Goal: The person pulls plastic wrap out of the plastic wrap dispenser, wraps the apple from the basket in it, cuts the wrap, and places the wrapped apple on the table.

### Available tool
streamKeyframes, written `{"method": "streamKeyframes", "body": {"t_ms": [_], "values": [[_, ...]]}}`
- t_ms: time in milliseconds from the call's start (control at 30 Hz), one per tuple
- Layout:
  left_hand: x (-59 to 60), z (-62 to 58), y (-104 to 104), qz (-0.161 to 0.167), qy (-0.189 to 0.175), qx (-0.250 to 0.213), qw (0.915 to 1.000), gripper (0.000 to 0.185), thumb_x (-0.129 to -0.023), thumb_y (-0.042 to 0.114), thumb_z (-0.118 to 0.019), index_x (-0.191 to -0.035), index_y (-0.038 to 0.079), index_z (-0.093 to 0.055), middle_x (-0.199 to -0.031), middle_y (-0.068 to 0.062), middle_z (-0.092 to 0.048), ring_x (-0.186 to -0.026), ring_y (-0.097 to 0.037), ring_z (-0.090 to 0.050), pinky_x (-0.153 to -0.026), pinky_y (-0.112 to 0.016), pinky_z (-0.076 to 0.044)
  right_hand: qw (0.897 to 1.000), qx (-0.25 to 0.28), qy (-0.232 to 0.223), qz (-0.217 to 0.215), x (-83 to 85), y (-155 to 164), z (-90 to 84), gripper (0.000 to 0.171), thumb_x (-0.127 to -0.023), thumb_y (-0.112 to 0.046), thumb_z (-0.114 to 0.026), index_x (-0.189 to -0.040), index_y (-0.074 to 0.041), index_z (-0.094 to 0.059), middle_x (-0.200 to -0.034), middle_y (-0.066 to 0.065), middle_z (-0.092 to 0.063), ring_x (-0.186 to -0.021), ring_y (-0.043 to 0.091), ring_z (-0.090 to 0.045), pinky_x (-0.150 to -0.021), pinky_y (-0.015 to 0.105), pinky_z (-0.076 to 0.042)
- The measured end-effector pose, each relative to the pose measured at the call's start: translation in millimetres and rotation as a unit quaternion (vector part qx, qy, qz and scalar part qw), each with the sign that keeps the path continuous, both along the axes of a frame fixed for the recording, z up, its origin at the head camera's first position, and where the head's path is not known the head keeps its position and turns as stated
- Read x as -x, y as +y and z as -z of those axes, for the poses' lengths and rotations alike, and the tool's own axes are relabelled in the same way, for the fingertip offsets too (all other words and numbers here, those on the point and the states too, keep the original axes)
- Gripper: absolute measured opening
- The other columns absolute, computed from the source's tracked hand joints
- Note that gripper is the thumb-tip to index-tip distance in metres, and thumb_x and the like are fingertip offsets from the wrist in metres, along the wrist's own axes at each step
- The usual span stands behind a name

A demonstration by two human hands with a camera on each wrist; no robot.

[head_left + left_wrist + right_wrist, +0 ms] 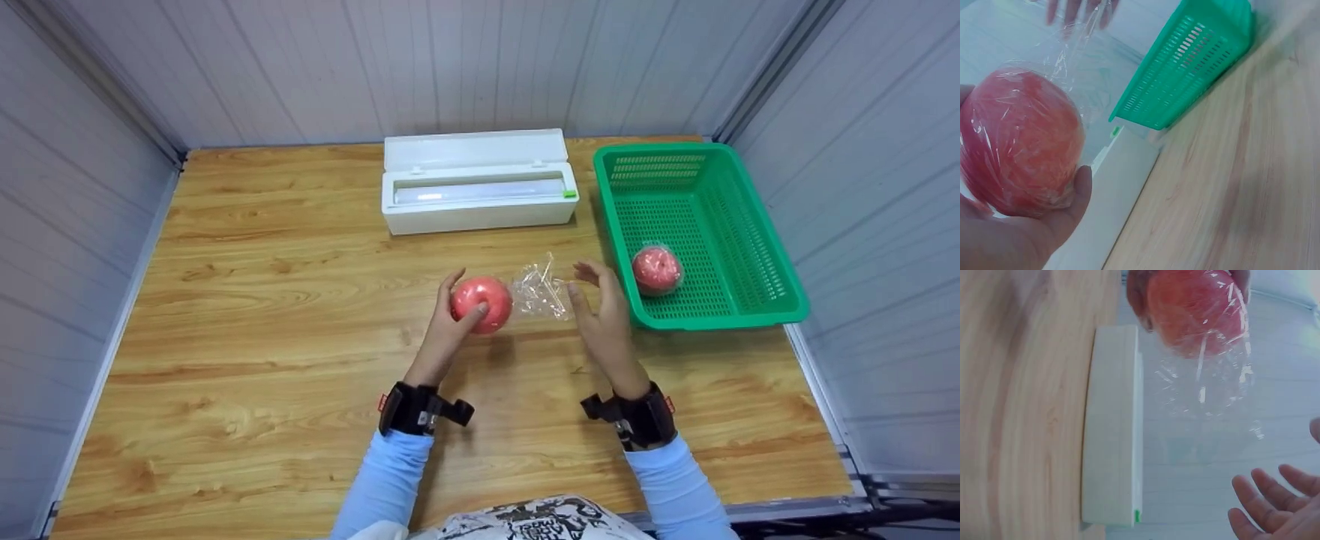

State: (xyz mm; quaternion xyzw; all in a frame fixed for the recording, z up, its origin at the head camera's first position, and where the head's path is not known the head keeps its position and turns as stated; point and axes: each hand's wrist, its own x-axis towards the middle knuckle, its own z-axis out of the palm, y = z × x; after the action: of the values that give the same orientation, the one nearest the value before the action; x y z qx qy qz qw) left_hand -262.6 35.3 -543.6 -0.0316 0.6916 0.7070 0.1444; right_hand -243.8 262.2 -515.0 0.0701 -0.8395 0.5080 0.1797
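My left hand [445, 324] grips a round red apple [480, 300], its thumb lying across the near side. Clear cling film covers the fruit, wrinkled and shiny in the left wrist view. A loose tail of cling film [541, 291] sticks out to the right from the apple. Just past that tail is my right hand [609, 322], its fingers spread and apart. In the right wrist view the film [1202, 399] hangs crumpled off the apple, with the right fingertips [1241, 484] below its free end.
A white cling film box [480, 219] stands at the back with its lid up and a roll inside. To the right is a green perforated basket [720, 322], holding another film-wrapped red apple [658, 270]. Pale panel walls surround the wooden table [285, 375].
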Motion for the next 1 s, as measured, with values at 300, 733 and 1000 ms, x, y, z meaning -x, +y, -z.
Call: {"method": "streamKeyframes", "body": {"t_ms": [300,733,1000], "values": [[-1.4,-1.4,-1.6,-0.003,0.024,-0.013,0.9996,0.083,-0.081,0.022,-0.069,-0.150,0.021,-0.021,-0.153,-0.016,-0.024,-0.140,-0.035,-0.030,-0.113,-0.050,-0.030,0.995,-0.084,0.030,0.054,-0.6,-0.7,12.6,0.035,-0.090,-0.032,-0.063,-0.092,0.002,-0.068,-0.112,0.019,-0.061,-0.112,0.038,-0.049,-0.099,0.052,-0.034],[-10.1,-4.0,-0.6,-0.002,0.023,-0.009,0.9997,0.083,-0.078,0.031,-0.072,-0.147,0.031,-0.025,-0.152,-0.013,-0.027,-0.139,-0.032,-0.032,-0.112,-0.049,-0.032,0.999,-0.008,-0.001,0.042,3.8,-12.8,16.6,0.011,-0.088,-0.009,-0.063,-0.087,0.003,-0.063,-0.106,0.018,-0.058,-0.108,0.032,-0.047,-0.096,0.044,-0.033],[-16.2,-10.0,-3.9,0.029,0.020,-0.046,0.9983,0.085,-0.077,0.030,-0.074,-0.147,0.035,-0.025,-0.153,-0.014,-0.023,-0.138,-0.033,-0.034,-0.109,-0.047,-0.036,0.996,0.068,0.024,0.057,3.8,-14.4,8.9,0.017,-0.097,-0.007,-0.051,-0.097,0.009,-0.055,-0.095,0.019,-0.057,-0.097,0.024,-0.053,-0.091,0.035,-0.042]]}}
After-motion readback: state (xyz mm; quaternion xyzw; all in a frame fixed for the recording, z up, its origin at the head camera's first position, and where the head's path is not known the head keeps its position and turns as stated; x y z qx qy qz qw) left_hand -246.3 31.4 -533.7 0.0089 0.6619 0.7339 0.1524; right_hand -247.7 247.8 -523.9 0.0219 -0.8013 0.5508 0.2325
